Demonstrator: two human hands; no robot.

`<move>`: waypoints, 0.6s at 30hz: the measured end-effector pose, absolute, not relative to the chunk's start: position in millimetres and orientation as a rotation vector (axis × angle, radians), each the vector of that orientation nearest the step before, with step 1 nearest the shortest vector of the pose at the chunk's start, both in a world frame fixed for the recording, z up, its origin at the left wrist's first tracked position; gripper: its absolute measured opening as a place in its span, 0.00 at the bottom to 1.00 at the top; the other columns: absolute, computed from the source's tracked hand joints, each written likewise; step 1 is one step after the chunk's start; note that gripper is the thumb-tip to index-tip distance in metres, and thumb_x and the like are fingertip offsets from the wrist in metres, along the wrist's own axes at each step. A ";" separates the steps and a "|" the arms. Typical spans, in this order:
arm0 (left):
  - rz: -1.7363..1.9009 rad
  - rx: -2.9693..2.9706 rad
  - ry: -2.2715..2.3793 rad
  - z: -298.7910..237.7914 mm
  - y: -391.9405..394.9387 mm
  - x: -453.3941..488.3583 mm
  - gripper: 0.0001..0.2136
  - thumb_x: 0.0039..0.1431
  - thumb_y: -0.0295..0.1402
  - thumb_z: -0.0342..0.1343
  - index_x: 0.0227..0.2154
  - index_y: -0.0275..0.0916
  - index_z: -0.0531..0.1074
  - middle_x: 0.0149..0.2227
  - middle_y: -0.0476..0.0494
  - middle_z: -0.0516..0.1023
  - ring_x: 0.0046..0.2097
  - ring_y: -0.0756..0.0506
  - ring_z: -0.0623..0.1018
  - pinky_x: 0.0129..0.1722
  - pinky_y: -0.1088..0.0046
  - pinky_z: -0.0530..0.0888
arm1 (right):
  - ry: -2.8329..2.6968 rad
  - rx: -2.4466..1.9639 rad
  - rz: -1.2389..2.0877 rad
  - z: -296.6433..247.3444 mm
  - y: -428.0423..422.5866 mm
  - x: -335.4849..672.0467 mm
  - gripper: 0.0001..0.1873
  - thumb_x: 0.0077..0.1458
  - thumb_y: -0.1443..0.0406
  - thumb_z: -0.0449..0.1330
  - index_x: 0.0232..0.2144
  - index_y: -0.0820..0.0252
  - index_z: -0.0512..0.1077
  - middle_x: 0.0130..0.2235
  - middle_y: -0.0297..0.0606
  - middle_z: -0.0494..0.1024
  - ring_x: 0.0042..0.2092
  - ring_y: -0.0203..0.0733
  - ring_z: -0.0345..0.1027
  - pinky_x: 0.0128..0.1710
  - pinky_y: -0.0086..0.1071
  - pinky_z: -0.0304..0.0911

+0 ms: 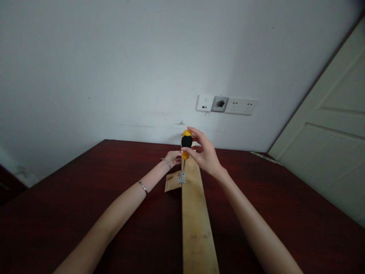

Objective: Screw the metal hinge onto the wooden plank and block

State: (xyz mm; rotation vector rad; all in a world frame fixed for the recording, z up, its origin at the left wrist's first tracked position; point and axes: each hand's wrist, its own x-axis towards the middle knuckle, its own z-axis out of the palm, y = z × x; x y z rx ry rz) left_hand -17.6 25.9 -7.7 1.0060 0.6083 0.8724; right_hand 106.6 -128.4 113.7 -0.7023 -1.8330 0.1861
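My right hand (204,153) is closed round the yellow and black handle of a screwdriver (186,143), which stands upright with its tip down on a small metal hinge (180,177). The hinge joins a long pale wooden plank (195,217) to a small wooden piece (172,181) on its left. My left hand (173,156) rests at the far end of the plank, just behind the screwdriver; its fingers are mostly hidden. Two thin bracelets sit on my left arm.
The plank lies along a dark red wooden table (85,205) that runs to a white wall. A row of wall sockets (226,104) is above the table's far edge. A white panelled door (330,152) stands at the right.
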 end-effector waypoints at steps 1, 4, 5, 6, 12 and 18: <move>0.887 1.007 0.619 -7.7 25.3 -17.5 0.11 0.48 0.24 0.59 0.37 0.34 0.72 0.29 0.42 0.77 0.28 0.48 0.75 0.30 0.74 0.73 | -1.814 -0.700 0.167 111.7 -127.3 105.7 0.30 0.53 0.64 0.61 0.58 0.50 0.60 0.55 0.43 0.66 0.47 0.43 0.66 0.35 0.35 0.74; 0.915 1.012 0.640 -7.4 22.5 -17.5 0.13 0.46 0.22 0.59 0.38 0.33 0.72 0.30 0.42 0.78 0.29 0.47 0.76 0.30 0.72 0.73 | -1.781 -0.686 0.117 107.2 -125.6 103.8 0.27 0.53 0.64 0.61 0.56 0.50 0.62 0.54 0.43 0.67 0.48 0.43 0.66 0.35 0.35 0.74; 0.920 1.014 0.644 -7.2 21.5 -17.5 0.13 0.46 0.22 0.59 0.38 0.33 0.72 0.30 0.41 0.78 0.29 0.47 0.76 0.30 0.72 0.73 | -1.774 -0.678 0.104 106.2 -125.4 103.4 0.27 0.54 0.64 0.61 0.56 0.50 0.62 0.54 0.43 0.68 0.48 0.43 0.66 0.35 0.35 0.74; 0.925 1.014 0.648 -6.8 20.6 -17.4 0.13 0.46 0.22 0.59 0.38 0.33 0.72 0.30 0.41 0.78 0.29 0.47 0.76 0.30 0.72 0.73 | -1.768 -0.672 0.092 105.6 -125.4 103.1 0.26 0.54 0.64 0.61 0.55 0.50 0.63 0.53 0.43 0.68 0.48 0.43 0.66 0.35 0.35 0.74; 0.952 1.009 0.659 -3.5 16.3 -17.9 0.11 0.46 0.22 0.58 0.36 0.33 0.72 0.29 0.42 0.78 0.28 0.47 0.75 0.30 0.72 0.73 | -1.745 -0.701 0.041 105.5 -127.5 102.7 0.26 0.54 0.62 0.61 0.56 0.51 0.62 0.52 0.44 0.69 0.49 0.45 0.66 0.34 0.35 0.75; 0.950 0.999 0.659 -0.5 14.2 -18.5 0.11 0.47 0.21 0.57 0.35 0.34 0.72 0.27 0.43 0.77 0.27 0.48 0.75 0.29 0.73 0.72 | -1.735 -0.673 -0.010 106.0 -130.2 101.7 0.26 0.54 0.63 0.61 0.54 0.51 0.63 0.50 0.42 0.69 0.48 0.43 0.65 0.32 0.33 0.74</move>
